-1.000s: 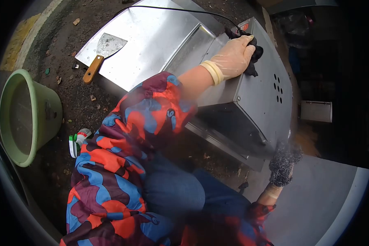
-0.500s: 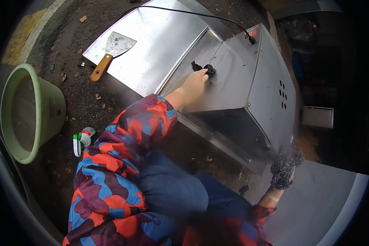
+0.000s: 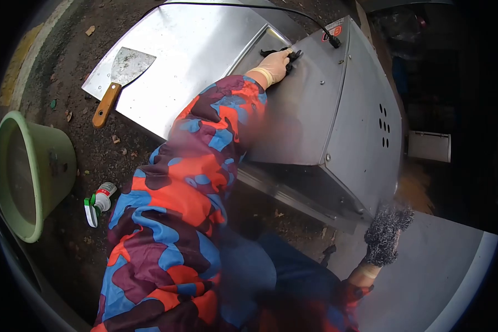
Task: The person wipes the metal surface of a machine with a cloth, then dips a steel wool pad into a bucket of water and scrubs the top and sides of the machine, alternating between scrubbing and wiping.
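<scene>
My left hand (image 3: pixel 273 65), in a thin pale glove, is closed on a black cloth (image 3: pixel 293 62) and presses it to the metal near the seam of the steel box (image 3: pixel 307 105). At the lower right, my right hand (image 3: pixel 386 235) is at the box's lower corner. It is covered by something fuzzy, speckled dark grey, and its fingers cannot be made out. A flat steel panel (image 3: pixel 174 61) extends left of the box, and a wide scraper (image 3: pixel 130 66) with a wooden handle lies over its left edge. A black cable (image 3: pixel 249 5) with a plug crosses the top.
A green basin (image 3: pixel 55 160) stands at the left on dark ground. Near it lies a white spray bottle (image 3: pixel 102 196) with a green trigger. A grey flat sheet (image 3: pixel 431 271) is at the lower right. A small metal box (image 3: pixel 429 146) sits in shadow at the far right.
My left hand has moved up along the metal with the black cloth, its arm stretched further out. The view has shifted slightly. My right hand has hardly moved.
</scene>
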The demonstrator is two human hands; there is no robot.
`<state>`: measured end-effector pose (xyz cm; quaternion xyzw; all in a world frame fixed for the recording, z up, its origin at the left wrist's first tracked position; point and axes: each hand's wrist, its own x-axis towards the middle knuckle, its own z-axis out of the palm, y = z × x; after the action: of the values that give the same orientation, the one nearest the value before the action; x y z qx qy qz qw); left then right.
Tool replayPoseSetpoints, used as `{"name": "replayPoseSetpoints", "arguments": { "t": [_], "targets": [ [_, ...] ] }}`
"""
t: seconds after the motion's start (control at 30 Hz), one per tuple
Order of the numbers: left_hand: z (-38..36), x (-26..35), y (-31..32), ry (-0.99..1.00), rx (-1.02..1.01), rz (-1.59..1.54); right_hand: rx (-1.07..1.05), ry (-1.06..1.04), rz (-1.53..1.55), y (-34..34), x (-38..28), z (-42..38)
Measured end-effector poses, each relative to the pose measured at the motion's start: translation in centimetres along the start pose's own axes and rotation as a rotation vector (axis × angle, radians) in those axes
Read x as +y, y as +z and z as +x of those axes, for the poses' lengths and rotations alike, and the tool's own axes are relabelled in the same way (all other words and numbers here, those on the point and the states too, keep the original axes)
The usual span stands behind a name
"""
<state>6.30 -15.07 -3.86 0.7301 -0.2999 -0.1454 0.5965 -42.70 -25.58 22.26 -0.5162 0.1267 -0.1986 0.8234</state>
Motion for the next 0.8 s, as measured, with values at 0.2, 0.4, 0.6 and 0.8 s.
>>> {"name": "replayPoseSetpoints", "arguments": {
  "t": [0.2, 0.4, 0.6, 0.8],
  "targets": [
    [-4.4, 1.0, -3.4, 0.173, -0.21, 0.387, -0.034, 0.154, 0.234, -1.8, -0.9, -0.5],
    [-15.5, 2.1, -6.6, 0.387, -0.266, 0.543, -0.013, 0.128, 0.132, -0.5, -0.4, 0.3],
    [-24.7, 5.9, -10.7, 0.486, -0.426, 0.719, 0.004, 0.089, -0.017, 0.1, 0.5, 0.5],
    [-22.4, 5.0, -9.1, 0.41, -0.42, 0.858, 0.169, -0.009, -0.528, -0.7, 0.8, -0.3]
  ]
}}
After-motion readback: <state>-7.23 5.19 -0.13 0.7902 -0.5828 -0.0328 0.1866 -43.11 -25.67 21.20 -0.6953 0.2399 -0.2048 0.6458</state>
